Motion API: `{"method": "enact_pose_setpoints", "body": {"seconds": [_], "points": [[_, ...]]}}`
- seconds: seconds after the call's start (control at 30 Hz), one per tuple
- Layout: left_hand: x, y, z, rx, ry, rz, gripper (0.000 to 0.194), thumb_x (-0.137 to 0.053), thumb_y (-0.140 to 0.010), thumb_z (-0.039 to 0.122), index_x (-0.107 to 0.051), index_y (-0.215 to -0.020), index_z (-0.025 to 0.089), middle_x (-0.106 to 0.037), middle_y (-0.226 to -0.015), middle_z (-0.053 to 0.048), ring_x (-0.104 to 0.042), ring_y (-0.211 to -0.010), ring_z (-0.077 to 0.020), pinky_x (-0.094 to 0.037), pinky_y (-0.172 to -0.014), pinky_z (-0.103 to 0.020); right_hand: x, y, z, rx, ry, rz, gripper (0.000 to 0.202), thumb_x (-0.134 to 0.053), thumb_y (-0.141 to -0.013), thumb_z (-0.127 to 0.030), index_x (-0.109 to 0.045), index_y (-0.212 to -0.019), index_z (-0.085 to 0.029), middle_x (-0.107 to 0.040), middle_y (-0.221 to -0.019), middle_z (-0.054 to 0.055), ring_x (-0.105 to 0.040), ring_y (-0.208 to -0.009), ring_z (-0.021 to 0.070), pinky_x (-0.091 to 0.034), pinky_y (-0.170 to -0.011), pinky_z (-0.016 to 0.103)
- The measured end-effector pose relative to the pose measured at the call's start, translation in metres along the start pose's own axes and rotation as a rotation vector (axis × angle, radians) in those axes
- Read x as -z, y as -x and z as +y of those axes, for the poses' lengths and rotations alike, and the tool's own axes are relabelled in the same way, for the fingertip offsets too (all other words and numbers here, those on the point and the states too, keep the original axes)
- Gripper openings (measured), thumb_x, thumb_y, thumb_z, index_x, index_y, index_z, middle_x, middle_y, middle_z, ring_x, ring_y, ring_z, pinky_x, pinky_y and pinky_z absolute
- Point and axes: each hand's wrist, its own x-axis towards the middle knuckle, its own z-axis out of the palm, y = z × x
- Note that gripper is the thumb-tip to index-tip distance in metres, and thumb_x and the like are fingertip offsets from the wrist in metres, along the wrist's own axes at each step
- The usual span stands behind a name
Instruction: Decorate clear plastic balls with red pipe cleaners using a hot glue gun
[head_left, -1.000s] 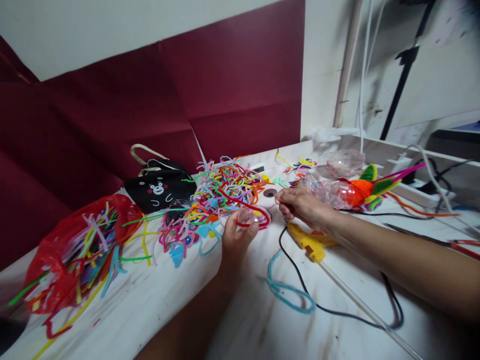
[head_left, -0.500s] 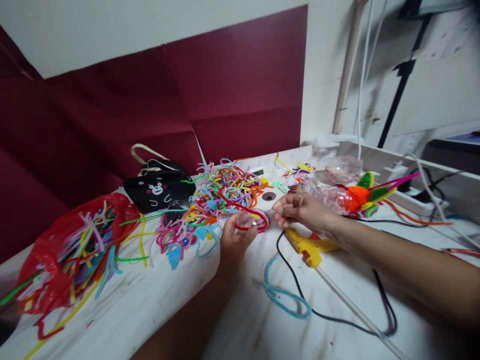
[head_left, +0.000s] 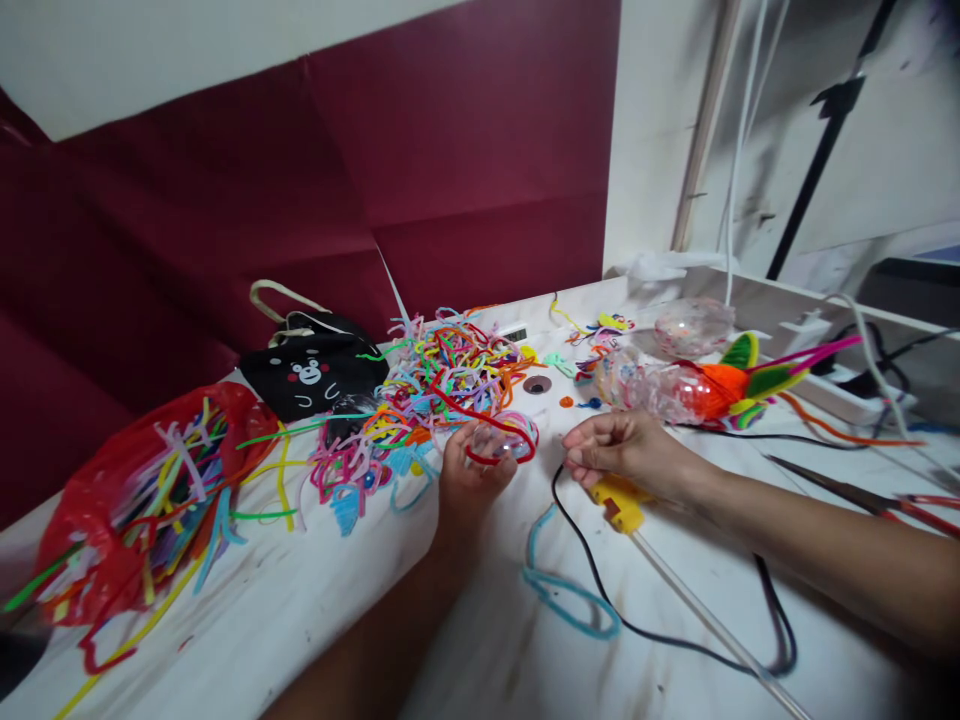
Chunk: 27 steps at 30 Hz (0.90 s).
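My left hand (head_left: 474, 472) is closed around a clear plastic ball (head_left: 501, 440). A red pipe cleaner (head_left: 481, 413) loops over the ball's front, and its free end rises toward the heap behind. To the right, my right hand (head_left: 619, 447) is apart from the ball, thumb and fingertips pinched together; whatever is between them is too small to make out. Under that hand lies a yellow glue gun (head_left: 621, 508), partly hidden, with a long clear glue stick (head_left: 701, 608) in its back end. A light blue pipe cleaner (head_left: 574, 612) lies bent on the table nearby.
A heap of mixed pipe cleaners (head_left: 450, 370) lies behind my left hand. Farther left are a red plastic bag (head_left: 90, 520) of pipe cleaners and a black bag (head_left: 322, 365). At right are an orange wrapped craft (head_left: 724, 393), scissors (head_left: 855, 490) and a power strip (head_left: 862, 400).
My right hand has moved a little right and down, farther from the ball. My left hand still holds the ball with the red pipe cleaner. The camera view has shifted slightly.
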Motion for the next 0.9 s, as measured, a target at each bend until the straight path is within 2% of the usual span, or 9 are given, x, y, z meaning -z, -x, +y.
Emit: {"method": "enact_pose_setpoints", "body": {"seconds": [0.1, 0.3, 0.47, 0.57, 0.73, 0.9], "points": [[0.002, -0.001, -0.001, 0.007, 0.000, -0.005, 0.074, -0.100, -0.060, 0.039, -0.061, -0.122, 0.023, -0.071, -0.125, -0.011, -0.072, -0.115, -0.0305, -0.058, -0.101, -0.047, 0.002, 0.004, 0.004, -0.016, -0.003, 0.008, 0.037, -0.099, -0.057, -0.029, -0.074, -0.081, -0.017, -0.076, -0.068, 0.002, -0.067, -0.053, 0.0133, -0.054, -0.043, 0.022], [0.006, -0.005, -0.005, -0.010, 0.041, 0.011, 0.068, -0.102, -0.058, 0.036, -0.064, -0.114, 0.025, -0.072, -0.116, -0.006, -0.073, -0.109, -0.0271, -0.062, -0.094, -0.042, 0.008, 0.008, 0.010, 0.030, -0.007, 0.051, 0.043, -0.099, -0.058, -0.033, -0.072, -0.088, -0.019, -0.075, -0.073, 0.001, -0.064, -0.053, 0.0134, -0.056, -0.043, 0.027], [0.012, -0.010, -0.011, -0.049, 0.024, -0.041, 0.064, -0.101, -0.061, 0.035, -0.065, -0.113, 0.025, -0.074, -0.115, -0.006, -0.073, -0.108, -0.0266, -0.061, -0.095, -0.044, 0.010, 0.005, 0.010, 0.060, -0.021, 0.066, 0.047, -0.097, -0.064, -0.048, -0.068, -0.090, -0.021, -0.068, -0.069, -0.002, -0.060, -0.053, 0.0129, -0.053, -0.043, 0.026], [0.015, -0.011, -0.015, -0.057, 0.035, -0.063, 0.059, -0.100, -0.064, 0.033, -0.066, -0.112, 0.027, -0.075, -0.114, -0.007, -0.073, -0.107, -0.0272, -0.061, -0.095, -0.046, 0.011, 0.001, 0.008, 0.084, 0.011, 0.099, 0.054, -0.097, -0.063, -0.057, -0.069, -0.089, -0.020, -0.066, -0.067, -0.002, -0.059, -0.054, 0.0125, -0.052, -0.047, 0.026], [0.016, -0.010, -0.019, -0.037, 0.107, -0.092, 0.057, -0.101, -0.062, 0.028, -0.069, -0.110, 0.031, -0.076, -0.112, -0.007, -0.074, -0.105, -0.0305, -0.061, -0.094, -0.050, 0.015, -0.003, 0.004, 0.083, 0.046, 0.127, 0.061, -0.098, -0.059, -0.064, -0.070, -0.089, -0.019, -0.069, -0.068, 0.000, -0.065, -0.058, 0.0144, -0.055, -0.057, 0.029], [0.014, -0.009, -0.025, -0.071, 0.172, -0.061, 0.063, -0.100, -0.062, 0.027, -0.067, -0.116, 0.027, -0.076, -0.116, -0.009, -0.074, -0.108, -0.0302, -0.061, -0.090, -0.045, 0.015, -0.002, 0.008, 0.045, 0.049, 0.101, 0.062, -0.096, -0.061, -0.066, -0.069, -0.092, -0.020, -0.070, -0.070, 0.001, -0.067, -0.061, 0.0157, -0.056, -0.058, 0.030]]}}
